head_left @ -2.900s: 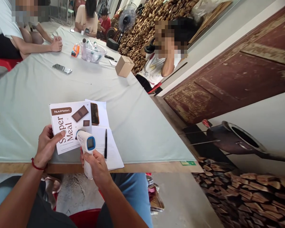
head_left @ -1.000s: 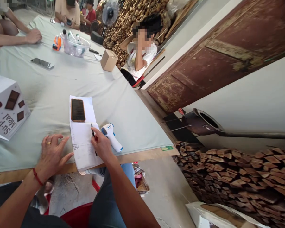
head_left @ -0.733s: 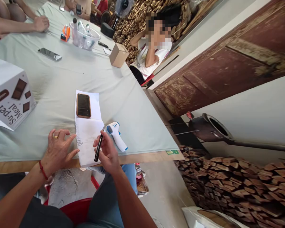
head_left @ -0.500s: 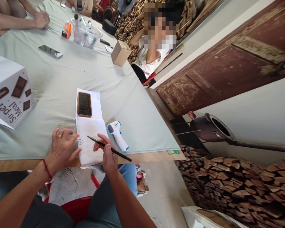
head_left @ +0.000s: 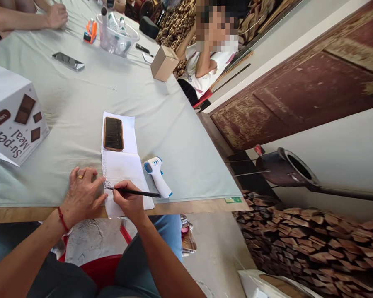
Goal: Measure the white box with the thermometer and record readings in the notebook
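Pen (head_left: 143, 193), slim and black

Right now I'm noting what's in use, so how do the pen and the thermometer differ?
The pen is thin, straight and black; the thermometer is thicker, white and blue, with an angled head. The pen is gripped in the right hand, its tip at the paper; the thermometer lies unheld on the tablecloth. Both are close to the paper.

Stacked firewood (head_left: 317, 244) beside a white wall (head_left: 338, 153)
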Motion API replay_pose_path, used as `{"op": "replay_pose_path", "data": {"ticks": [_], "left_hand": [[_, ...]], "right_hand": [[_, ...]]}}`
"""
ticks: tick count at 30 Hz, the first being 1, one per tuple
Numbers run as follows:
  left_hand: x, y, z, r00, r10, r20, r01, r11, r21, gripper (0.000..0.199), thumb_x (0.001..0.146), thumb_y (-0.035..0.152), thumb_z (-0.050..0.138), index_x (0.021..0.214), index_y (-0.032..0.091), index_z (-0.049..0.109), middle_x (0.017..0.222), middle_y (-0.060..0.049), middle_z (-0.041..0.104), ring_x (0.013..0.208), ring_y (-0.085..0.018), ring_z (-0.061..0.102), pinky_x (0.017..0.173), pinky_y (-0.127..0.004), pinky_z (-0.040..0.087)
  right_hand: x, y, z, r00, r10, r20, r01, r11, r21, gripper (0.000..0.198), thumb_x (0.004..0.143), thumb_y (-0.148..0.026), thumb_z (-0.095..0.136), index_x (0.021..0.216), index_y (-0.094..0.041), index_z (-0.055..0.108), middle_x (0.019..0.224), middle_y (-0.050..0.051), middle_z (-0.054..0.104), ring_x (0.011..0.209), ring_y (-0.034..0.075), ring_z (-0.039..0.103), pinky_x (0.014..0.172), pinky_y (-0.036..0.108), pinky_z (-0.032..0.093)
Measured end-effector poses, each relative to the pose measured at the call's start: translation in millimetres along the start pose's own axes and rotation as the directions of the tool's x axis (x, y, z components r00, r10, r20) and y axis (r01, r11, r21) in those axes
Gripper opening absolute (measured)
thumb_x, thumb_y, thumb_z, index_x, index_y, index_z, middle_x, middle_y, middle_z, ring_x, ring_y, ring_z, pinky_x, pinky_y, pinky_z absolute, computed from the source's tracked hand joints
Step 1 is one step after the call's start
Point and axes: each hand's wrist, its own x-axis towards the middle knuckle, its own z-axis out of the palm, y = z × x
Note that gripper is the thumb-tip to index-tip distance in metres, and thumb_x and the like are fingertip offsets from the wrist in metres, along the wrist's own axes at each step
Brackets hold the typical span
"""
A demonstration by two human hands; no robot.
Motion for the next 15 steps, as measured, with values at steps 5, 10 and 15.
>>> {"op": "replay_pose_path", "data": {"ticks": [5, 10, 15], "left_hand": [[1.7, -0.4, 0.0, 1.000, -0.006, 0.010, 0.006, 1.000, -0.014, 0.026, 0.082, 0.028, 0.064, 0.105, 0.019, 0.068, 0.111, -0.015, 0.058, 0.113, -0.034, 0.051, 0.108, -0.060, 0.030], [2.5, -1.3, 0.4, 1.000, -0.003, 0.027, 0.004, 1.000, -0.015, 0.026, 0.081, 0.028, 0.065, 0.105, 0.019, 0.069, 0.112, -0.015, 0.058, 0.112, -0.033, 0.051, 0.108, -0.060, 0.030], [2.5, -1.5, 0.6, 0.999, -0.014, 0.030, 0.015, 0.999, -0.029, 0.027, 0.080, 0.027, 0.064, 0.105, 0.020, 0.068, 0.112, -0.014, 0.058, 0.113, -0.033, 0.051, 0.108, -0.060, 0.029]], "right_hand": [[-0.2, 4.4, 2.1, 1.000, -0.022, 0.010, 0.023, 0.999, -0.040, 0.003, 0.072, -0.023, 0.059, 0.069, -0.022, 0.060, 0.059, -0.003, 0.059, 0.053, 0.012, 0.053, 0.051, 0.025, 0.046], [-1.2, 4.2, 2.2, 0.997, -0.045, 0.055, 0.048, 0.997, -0.060, 0.004, 0.073, -0.022, 0.058, 0.070, -0.022, 0.060, 0.059, -0.003, 0.060, 0.052, 0.011, 0.052, 0.052, 0.024, 0.046], [-1.3, 4.1, 2.5, 0.996, -0.055, 0.076, 0.062, 0.995, -0.081, 0.005, 0.074, -0.024, 0.058, 0.070, -0.022, 0.060, 0.060, -0.002, 0.061, 0.054, 0.012, 0.053, 0.054, 0.025, 0.047]]}}
